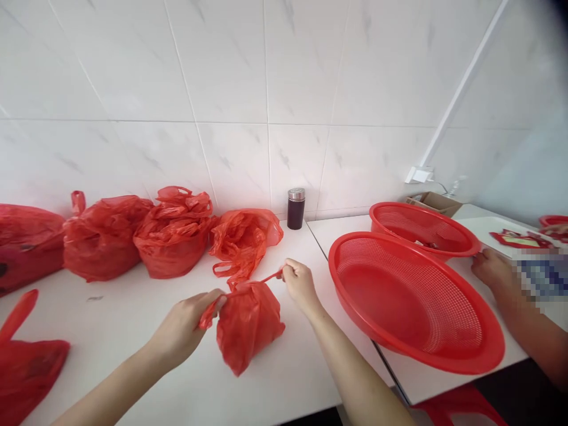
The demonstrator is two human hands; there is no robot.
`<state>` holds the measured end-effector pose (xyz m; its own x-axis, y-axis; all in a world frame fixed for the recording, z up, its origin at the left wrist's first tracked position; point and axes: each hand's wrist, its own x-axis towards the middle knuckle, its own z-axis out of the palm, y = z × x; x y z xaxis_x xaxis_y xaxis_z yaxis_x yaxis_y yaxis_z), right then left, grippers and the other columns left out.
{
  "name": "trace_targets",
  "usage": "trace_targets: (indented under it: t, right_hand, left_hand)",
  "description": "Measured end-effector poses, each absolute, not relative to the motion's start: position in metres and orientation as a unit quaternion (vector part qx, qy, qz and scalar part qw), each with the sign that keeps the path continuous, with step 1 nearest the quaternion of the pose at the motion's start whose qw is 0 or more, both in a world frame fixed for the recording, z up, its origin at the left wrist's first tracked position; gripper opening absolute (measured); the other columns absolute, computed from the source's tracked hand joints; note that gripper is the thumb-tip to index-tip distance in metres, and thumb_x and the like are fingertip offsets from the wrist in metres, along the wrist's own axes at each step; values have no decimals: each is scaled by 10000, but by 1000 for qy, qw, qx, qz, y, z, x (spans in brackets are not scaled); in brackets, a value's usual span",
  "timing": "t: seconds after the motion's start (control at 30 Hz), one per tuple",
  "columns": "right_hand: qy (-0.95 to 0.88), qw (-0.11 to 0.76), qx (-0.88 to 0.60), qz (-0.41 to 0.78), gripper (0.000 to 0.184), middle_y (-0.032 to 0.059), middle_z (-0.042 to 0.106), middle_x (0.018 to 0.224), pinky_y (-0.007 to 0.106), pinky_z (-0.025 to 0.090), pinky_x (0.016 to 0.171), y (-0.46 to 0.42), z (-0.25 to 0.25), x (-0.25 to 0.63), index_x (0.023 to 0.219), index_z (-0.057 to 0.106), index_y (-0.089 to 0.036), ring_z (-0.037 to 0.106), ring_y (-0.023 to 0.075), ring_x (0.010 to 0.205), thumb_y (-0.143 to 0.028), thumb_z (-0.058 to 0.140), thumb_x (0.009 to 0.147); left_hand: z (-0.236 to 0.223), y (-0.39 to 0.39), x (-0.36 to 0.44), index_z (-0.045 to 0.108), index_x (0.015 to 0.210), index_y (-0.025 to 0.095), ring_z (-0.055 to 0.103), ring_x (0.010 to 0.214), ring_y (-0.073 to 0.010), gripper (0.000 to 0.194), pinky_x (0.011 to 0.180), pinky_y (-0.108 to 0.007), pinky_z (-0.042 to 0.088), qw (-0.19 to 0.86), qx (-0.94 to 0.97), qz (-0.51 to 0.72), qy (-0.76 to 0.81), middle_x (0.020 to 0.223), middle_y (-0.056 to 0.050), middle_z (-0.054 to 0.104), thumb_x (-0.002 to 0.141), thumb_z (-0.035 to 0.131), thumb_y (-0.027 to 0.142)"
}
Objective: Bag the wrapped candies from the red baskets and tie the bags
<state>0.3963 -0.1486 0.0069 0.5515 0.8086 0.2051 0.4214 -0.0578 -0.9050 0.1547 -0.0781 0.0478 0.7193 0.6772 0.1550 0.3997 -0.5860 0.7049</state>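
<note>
Gripping red bag [251,331] w/ L hand [186,322] & R hand [302,287] curled, apart.

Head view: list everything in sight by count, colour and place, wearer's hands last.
Wall: 1, white, behind
Held bag: 1, red, centre
Other bags: 5, red, left
Flask: 1, dark, by wall
Baskets: 2, possibly 3, red, right
Box: 1, brown, behind baskets
Socket: 1, white, wall
Packets: unclear, red, far right
Tables: 2, white, below
Stool: 1, red, lower right
Other people's hands: 2, bare, right
Left hand: 1, bare, gripping bag
Right hand: 1, bare, gripping bag
</note>
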Motion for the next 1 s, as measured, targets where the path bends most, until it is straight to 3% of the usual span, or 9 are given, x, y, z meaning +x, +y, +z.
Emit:
trace_targets:
  t: [0.1,0.33,0.53,0.67,0.77,0.9,1.0]
  right_hand:
    - [-410,516,-725,199,219,14,596,659,263,445,618,-141,-19,415,621,428,-226,577,167,670,-259,327,813]
    - [-419,500,-735,183,228,29,649,907,260,442,647,-129,-43,390,852,439,-240,621,169,777,-316,233,915]
    - [-446,433,-772,137,328,3,619,728,262,319,595,-120,-49,364,986,535,-264,561,195,656,-441,258,972]
    - [-452,408,-782,134,326,-1,645,759,250,302,592,-116,-54,381,927,571,-272,566,182,683,-450,302,970]
    - [-450,400,-786,139,331,-11,653,756,242,317,589,-118,-54,398,858,578,-262,565,170,681,-455,330,960]
    - [-445,395,-791,145,369,-13,678,807,236,358,608,-125,-53,415,835,601,-254,587,161,717,-450,315,961]
    - [-441,380,-800,147,382,-14,699,924,239,385,641,-130,-54,421,944,638,-282,614,163,799,-443,293,972]
  left_hand:
    - [27,-82,129,544,714,263,536,635,-195,173,636,-288,391,321,869,164,338,735,8,631,863,458,280]
    - [-2,-80,169,522,883,247,589,956,-207,360,837,-302,443,366,782,281,419,1017,-38,626,957,291,514]
    - [-31,-62,229,485,934,245,615,833,-206,351,725,-319,452,309,789,272,456,999,-44,639,971,216,467]
    - [-41,-43,237,493,971,248,615,733,-229,180,651,-320,406,253,814,210,479,867,-46,649,929,338,329]
    - [-43,-34,235,503,1067,244,632,710,-255,218,634,-318,389,225,828,158,489,760,-40,655,861,433,260]
    - [-43,-33,231,514,1088,239,665,796,-261,296,665,-318,417,203,835,126,496,833,-74,700,945,299,383]
    - [-46,-35,230,544,1001,244,678,813,-235,402,647,-292,436,200,838,100,497,867,-70,718,968,206,459]
